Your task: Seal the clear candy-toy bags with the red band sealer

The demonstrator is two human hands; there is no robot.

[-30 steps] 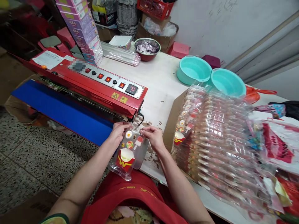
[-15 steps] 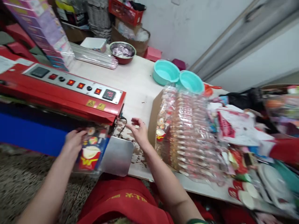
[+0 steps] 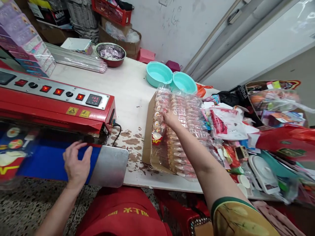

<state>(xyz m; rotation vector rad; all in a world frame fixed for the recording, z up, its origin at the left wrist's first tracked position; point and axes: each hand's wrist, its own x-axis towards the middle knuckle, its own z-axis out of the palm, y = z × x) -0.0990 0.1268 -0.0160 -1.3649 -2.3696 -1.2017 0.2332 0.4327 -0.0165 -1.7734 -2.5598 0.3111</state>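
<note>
My left hand [image 3: 76, 163] lies flat and empty on the blue conveyor belt [image 3: 46, 159] of the red sealing machine [image 3: 56, 105], fingers apart. A clear toy packet [image 3: 11, 154] with a red fries box inside rides the belt far to the left, away from that hand. My right hand [image 3: 171, 118] reaches into the stack of clear toy packets [image 3: 182, 131] in a cardboard box [image 3: 147, 137] and touches the top ones; its grip is hidden from view.
Two teal bowls [image 3: 169, 77] and a metal bowl [image 3: 110, 53] of small pieces stand at the back of the white table [image 3: 123, 85]. Stacked purple boxes [image 3: 27, 46] stand behind the machine. Piles of bagged toys [image 3: 246, 131] crowd the right side.
The packet left both hands and travelled left along the belt. My left hand stayed on the belt, now empty. My right hand moved right to the stack of packets.
</note>
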